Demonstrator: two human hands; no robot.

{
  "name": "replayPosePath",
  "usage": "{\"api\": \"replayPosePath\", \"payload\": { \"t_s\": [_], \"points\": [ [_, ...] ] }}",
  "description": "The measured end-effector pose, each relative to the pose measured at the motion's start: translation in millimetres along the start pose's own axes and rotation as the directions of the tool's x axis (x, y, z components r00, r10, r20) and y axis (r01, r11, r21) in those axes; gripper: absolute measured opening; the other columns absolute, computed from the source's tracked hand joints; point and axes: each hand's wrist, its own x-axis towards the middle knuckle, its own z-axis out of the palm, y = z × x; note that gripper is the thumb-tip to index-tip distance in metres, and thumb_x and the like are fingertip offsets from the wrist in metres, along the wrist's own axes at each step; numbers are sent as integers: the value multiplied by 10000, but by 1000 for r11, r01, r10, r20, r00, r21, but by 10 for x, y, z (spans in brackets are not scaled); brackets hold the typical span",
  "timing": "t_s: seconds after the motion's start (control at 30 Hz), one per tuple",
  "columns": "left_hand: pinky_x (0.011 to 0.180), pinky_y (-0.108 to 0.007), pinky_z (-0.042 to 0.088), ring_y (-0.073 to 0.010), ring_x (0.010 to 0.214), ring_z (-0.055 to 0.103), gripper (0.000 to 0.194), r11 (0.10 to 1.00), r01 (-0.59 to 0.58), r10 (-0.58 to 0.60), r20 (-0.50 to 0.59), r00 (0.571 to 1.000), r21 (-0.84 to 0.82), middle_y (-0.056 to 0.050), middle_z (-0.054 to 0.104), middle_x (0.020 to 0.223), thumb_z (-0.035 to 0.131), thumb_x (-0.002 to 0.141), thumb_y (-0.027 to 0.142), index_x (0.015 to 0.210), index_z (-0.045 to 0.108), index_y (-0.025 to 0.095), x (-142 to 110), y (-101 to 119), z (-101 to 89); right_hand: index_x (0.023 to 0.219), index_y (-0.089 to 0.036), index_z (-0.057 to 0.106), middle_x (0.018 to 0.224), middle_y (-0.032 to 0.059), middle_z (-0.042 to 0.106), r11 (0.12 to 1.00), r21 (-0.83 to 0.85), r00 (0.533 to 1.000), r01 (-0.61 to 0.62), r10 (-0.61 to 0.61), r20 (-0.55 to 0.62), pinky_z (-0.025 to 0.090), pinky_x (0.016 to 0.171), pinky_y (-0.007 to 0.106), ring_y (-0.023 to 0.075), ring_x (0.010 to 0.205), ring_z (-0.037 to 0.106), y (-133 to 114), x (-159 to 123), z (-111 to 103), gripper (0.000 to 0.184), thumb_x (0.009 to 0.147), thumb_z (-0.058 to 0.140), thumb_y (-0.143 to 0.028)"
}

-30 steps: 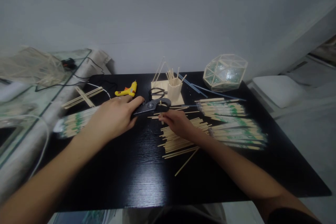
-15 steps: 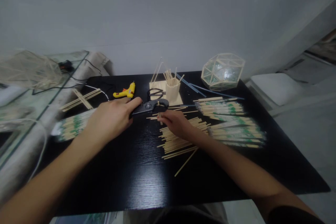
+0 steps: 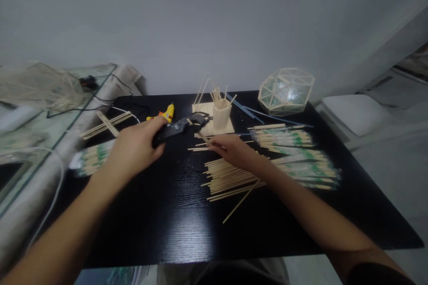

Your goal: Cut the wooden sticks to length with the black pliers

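Observation:
My left hand (image 3: 135,144) is closed around the handles of black pruning shears (image 3: 174,129), their jaws pointing right. Between the finger and thumb of my right hand (image 3: 230,149) is a thin wooden stick (image 3: 204,138). It slants up and left to the shears' jaws, and a pale bit shows on their far side; I cannot tell how deep it sits in them. Below my right hand lies a loose pile of wooden sticks (image 3: 227,178). Behind the jaws, a wooden cup (image 3: 221,118) holding several sticks stands on a square wooden base (image 3: 203,107).
A yellow glue gun (image 3: 169,112) lies behind my left hand. Bagged sticks lie on the left (image 3: 95,158) and right (image 3: 301,167) of the black table (image 3: 187,231). At the back right stands a faceted frame (image 3: 286,91); crossed sticks (image 3: 107,124) lie left.
The shears have tilted, jaws upward, and my left hand has shifted slightly left. The stick in my right hand has turned from nearly upright to slanting up and left.

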Motion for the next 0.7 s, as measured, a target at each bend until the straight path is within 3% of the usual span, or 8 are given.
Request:
{"api": "replayPosePath", "payload": {
  "t_s": [0.13,0.2,0.27,0.33,0.47,0.53,0.7],
  "points": [
    [608,-266,415,-155,610,575,196,959,129,-180,-193,964,-252,17,644,735,626,808,299,990,627,227,-54,-24,58,743,-146,670,715,16,656,978,-149,976,-145,166,144,346,661,242,130,670,556,73,1,-226,212,950,628,-124],
    [579,-253,403,-136,585,548,148,897,178,-275,-195,941,-406,29,623,707,636,829,330,928,620,220,-76,6,129,738,-147,690,727,31,670,958,-217,956,-186,227,184,353,669,251,145,693,575,104,-4,-236,191,924,660,-115],
    [580,-250,420,-135,593,564,156,789,229,-356,-121,927,-570,30,621,696,654,843,358,880,607,214,-96,55,225,788,-148,724,790,56,699,953,-244,950,-179,232,208,378,705,257,165,758,606,115,-18,-185,130,906,684,-112],
    [543,-255,426,-130,527,550,234,622,259,-394,-10,919,-739,36,588,621,649,872,422,813,592,202,-114,119,337,848,-154,746,849,65,711,959,-237,953,-156,209,218,401,757,262,175,821,621,108,-36,-103,90,899,692,-105],
    [532,-280,453,-148,530,585,427,343,310,-366,178,913,-887,-11,620,644,595,904,559,728,604,170,-160,254,559,877,-161,741,860,42,695,965,-217,952,-144,195,236,404,773,259,160,820,606,70,-54,38,96,883,695,-78],
    [561,-286,457,-152,543,589,462,318,315,-339,203,919,-894,-6,606,642,583,903,595,744,621,162,-192,300,655,873,-155,734,838,37,692,965,-217,945,-147,202,258,398,737,254,157,789,598,62,-44,72,91,886,689,-77],
    [622,-281,394,-152,633,542,546,515,250,-207,164,965,-820,-9,576,638,446,975,604,698,609,163,-290,332,802,873,-144,728,880,65,707,965,-239,941,-110,178,287,420,774,257,177,841,629,109,-3,111,97,919,658,-96]
  ]
}}
